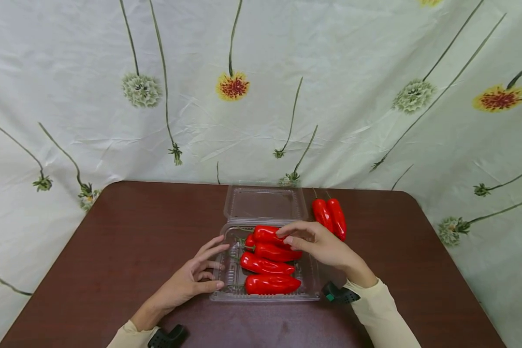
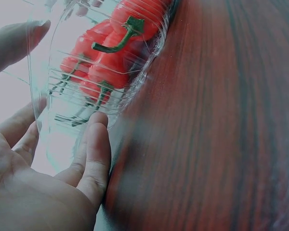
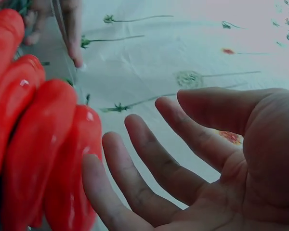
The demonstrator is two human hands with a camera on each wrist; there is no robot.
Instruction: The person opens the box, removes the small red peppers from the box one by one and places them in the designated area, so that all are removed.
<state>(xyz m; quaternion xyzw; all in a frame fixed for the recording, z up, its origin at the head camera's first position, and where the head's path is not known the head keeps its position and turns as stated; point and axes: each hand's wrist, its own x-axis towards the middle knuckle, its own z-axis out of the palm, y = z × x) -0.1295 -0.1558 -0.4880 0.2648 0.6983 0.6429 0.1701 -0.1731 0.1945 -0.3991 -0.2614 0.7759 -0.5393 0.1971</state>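
Observation:
A clear plastic clamshell box [image 1: 310, 278] lies on the table with its lid [image 1: 265, 203] folded back. Several glossy red peppers [image 1: 267, 265] with green stems rest side by side in its base, their stems [image 2: 119, 44] pointing left. My left hand [image 1: 193, 276] is at the box's left wall, fingers spread and lightly bent along it, gripping no pepper. Over the rear right of the box hovers my right hand [image 1: 326, 244], close above the rearmost peppers. In the right wrist view its fingers [image 3: 144, 144] are loosely spread beside the peppers [image 3: 38, 149], with nothing held.
Two more red peppers [image 1: 330, 217] lie on the dark wooden table [image 1: 396, 251], behind the right hand. A white cloth [image 1: 261, 121] printed with flowers hangs behind the table's far edge. Both wrists carry black devices [image 1: 341, 293].

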